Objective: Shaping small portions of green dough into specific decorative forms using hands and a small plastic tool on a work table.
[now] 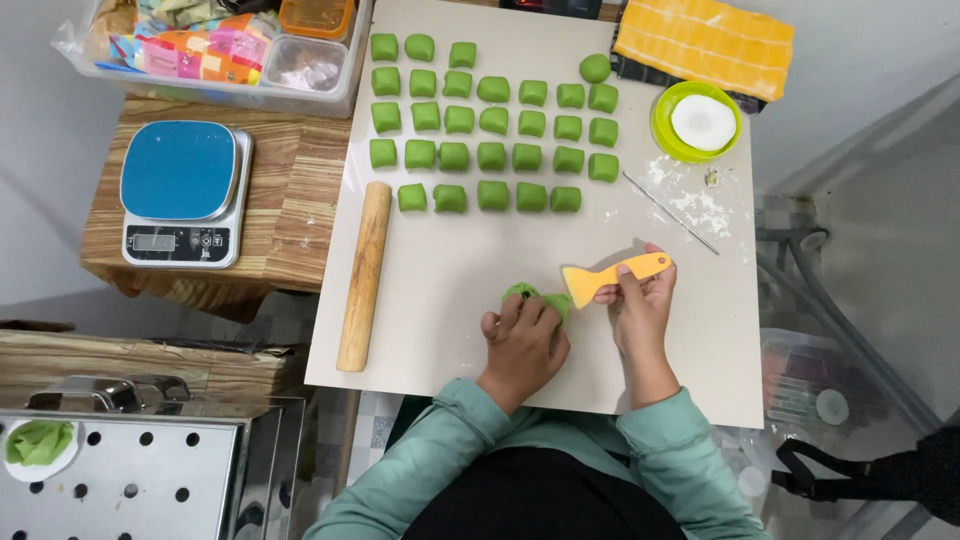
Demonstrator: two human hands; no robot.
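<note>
Looking down, I see my left hand (pixel 522 343) pressing on a green dough lump (pixel 535 296) near the front of the pale board (pixel 450 270). My fingers are curled over it, holding it down. My right hand (pixel 640 305) is closed around the handle of a yellow scraper (pixel 612 275), and the wide blade sits just beside the lump, on its right.

I think the dough is soft and squishy, a bit sticky, and light. It will bend and dent if I squeeze hard. So I would hold it from the top with flat fingers, gently.

Far from me, many green dough pieces (pixel 492 125) sit in rows. A wooden rolling pin (pixel 363 275) lies on the left. A blue kitchen scale (pixel 183 192) sits further left on a wooden stand. A green bowl of white flour (pixel 697 122) sits far right.
</note>
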